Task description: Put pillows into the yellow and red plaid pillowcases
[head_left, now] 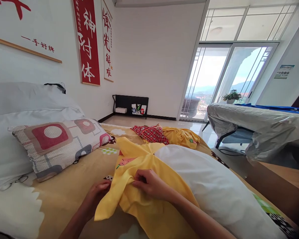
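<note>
Shirt, yellow: right hand pinching it, left hand at its nine-o'clock edge, grip unclear; lopsided tugging could crease it.

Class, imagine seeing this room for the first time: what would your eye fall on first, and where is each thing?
Probably the bright yellow garment front and center, its fabric pinched by the right hand, with the left hand at its edge. Next might come the tall red scroll with white characters on the left wall, then the bright glass doors at the upper right.
</note>
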Demonstrator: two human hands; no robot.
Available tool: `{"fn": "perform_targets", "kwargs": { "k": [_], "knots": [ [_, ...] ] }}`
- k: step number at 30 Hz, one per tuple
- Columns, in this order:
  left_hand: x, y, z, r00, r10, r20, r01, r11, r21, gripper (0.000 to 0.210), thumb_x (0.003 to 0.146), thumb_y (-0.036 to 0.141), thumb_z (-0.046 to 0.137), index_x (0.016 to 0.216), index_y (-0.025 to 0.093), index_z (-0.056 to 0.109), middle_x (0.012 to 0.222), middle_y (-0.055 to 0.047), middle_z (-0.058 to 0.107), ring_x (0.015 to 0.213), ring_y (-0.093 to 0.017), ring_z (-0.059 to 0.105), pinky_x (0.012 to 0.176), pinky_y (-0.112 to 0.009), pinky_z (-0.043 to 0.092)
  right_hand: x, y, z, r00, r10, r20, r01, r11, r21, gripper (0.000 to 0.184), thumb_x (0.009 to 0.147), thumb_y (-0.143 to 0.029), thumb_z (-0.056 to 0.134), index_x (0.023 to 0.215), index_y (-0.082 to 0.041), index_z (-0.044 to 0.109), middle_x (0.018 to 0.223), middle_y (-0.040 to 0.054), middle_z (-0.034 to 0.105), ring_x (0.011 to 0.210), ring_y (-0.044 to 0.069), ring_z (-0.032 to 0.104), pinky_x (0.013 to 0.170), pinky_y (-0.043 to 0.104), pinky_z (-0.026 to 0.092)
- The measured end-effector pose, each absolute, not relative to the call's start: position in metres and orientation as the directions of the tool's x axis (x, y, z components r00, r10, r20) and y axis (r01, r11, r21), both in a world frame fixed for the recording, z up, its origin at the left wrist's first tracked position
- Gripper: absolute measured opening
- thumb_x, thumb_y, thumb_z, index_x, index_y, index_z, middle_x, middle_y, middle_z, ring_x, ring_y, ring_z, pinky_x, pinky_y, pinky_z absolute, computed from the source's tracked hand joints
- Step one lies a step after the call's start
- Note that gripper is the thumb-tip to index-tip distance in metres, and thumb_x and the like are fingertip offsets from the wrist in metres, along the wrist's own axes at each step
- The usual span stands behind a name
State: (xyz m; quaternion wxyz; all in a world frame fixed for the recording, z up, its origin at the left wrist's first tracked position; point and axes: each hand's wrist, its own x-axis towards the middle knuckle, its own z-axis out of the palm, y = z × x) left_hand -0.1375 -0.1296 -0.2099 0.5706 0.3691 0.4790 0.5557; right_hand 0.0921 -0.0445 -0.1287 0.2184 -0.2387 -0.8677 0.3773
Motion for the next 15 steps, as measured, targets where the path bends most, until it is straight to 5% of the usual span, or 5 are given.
{"fn": "perform_targets", "kwargs": {
  "k": [5,15],
  "knots": [
    [-0.106,-0.129,-0.193,0.001,0.943,-0.333,-0.28,0.32,0.905,0.052,0.061,0.06,0.077,0.083,0.014,0.067,0.06,-0.001,0.064,0.053,-0.015,0.056,0.052,-0.025,0.044,0.081,-0.053,-0.138,-0.78,0.573,0.253,0.256,0.66,-0.706,0.026,0.083,-0.027,0.061,0.066,-0.019,0.043,0.063,-0.0057,0.046,0.059,0.008,0.038,0.056,0.023,0.028],
    [-0.079,-0.127,-0.192,0.134,0.953,-0.272,-0.411,0.303,0.86,0.061,0.056,0.036,0.087,0.107,0.011,0.066,0.087,-0.01,0.073,0.087,-0.027,0.068,0.063,-0.026,0.049,0.087,-0.071,-0.148,-0.801,0.532,0.275,0.376,0.803,-0.462,0.014,0.094,-0.026,0.046,0.083,-0.02,0.053,0.085,0.0027,0.064,0.075,0.015,0.057,0.066,0.025,0.037]
  ]
}}
